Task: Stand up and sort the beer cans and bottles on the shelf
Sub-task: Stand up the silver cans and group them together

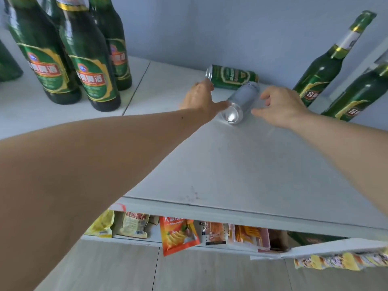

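On the left of the white shelf (241, 164) a cluster of green beer bottles (84, 59) stands upright, labels facing forward. Toward the middle, the left hand (199, 97) reaches across the shelf with fingers stretched out; its fingertips touch the silver end of a green beer can (233, 77) lying on its side near the back wall, and its thumb lies against the base rim of a silver can (241, 101), also lying on its side, its shiny base toward the camera. The far end of the silver can touches the green can. Just right of the silver can, the right hand (281, 108) hovers with fingers loosely spread and slightly bent, holding nothing; whether its fingertips touch the can I cannot tell. At the far right two more green bottles (327, 66) stand against the wall. Below the shelf's front edge, snack packets (178, 236) hang in a lower row.
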`<state>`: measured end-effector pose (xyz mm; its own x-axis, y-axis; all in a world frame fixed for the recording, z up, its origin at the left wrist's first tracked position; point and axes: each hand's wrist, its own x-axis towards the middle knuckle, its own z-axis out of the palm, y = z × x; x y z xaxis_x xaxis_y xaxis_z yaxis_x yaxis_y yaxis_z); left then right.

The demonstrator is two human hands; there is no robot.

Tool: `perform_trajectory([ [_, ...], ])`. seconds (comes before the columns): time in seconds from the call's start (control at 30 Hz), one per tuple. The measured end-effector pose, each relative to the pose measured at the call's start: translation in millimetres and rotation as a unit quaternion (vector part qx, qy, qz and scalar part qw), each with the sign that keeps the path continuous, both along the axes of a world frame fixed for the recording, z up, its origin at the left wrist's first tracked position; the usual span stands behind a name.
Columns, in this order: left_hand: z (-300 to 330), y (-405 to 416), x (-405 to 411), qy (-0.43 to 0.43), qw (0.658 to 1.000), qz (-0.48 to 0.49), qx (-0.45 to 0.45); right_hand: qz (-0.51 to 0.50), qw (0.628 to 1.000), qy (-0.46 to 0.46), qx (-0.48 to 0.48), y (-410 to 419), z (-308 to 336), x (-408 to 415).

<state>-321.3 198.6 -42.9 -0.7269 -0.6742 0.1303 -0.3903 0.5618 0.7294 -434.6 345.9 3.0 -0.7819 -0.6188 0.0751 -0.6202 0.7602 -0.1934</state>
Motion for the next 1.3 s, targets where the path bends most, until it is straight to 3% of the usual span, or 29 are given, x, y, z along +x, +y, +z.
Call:
perform_trajectory([
  [0.23, -13.8, 18.2, -55.1, -0.036, 0.998, -0.013, 0.053, -0.038, 0.998, -0.034, -0.022, -25.2, -14.7, -56.4],
  [0.37, -14.1, 22.8, -68.9, -0.038, 0.996, -0.001, 0.076, -0.07, 0.989, -0.113, -0.065, -31.6, -20.3, -72.8],
  [0.53, -14.4, 29.9, -67.6, -0.036, 0.998, 0.005, 0.057, -0.131, 0.916, -0.311, -0.218, -44.3, -26.8, -77.8],
  [0.73, -19.6, 35.1, -50.8, 0.021, 0.997, -0.017, 0.074, -0.181, 0.861, -0.366, -0.304, -44.0, -21.1, -73.4],
  [0.87, -19.0, 38.7, -32.1, 0.071, 0.988, -0.026, 0.135, -0.173, 0.832, -0.377, -0.368, -41.3, -6.9, -64.3],
  [1.13, -13.2, 37.3, -4.4, 0.048, 0.989, -0.046, 0.128, -0.115, 0.846, -0.383, -0.354, -35.8, 30.3, -23.9],
  [1.3, -8.4, 39.6, 17.7, 0.048, 0.989, -0.053, 0.13, -0.079, 0.88, -0.33, -0.333, -38.3, 44.3, 12.9],
])
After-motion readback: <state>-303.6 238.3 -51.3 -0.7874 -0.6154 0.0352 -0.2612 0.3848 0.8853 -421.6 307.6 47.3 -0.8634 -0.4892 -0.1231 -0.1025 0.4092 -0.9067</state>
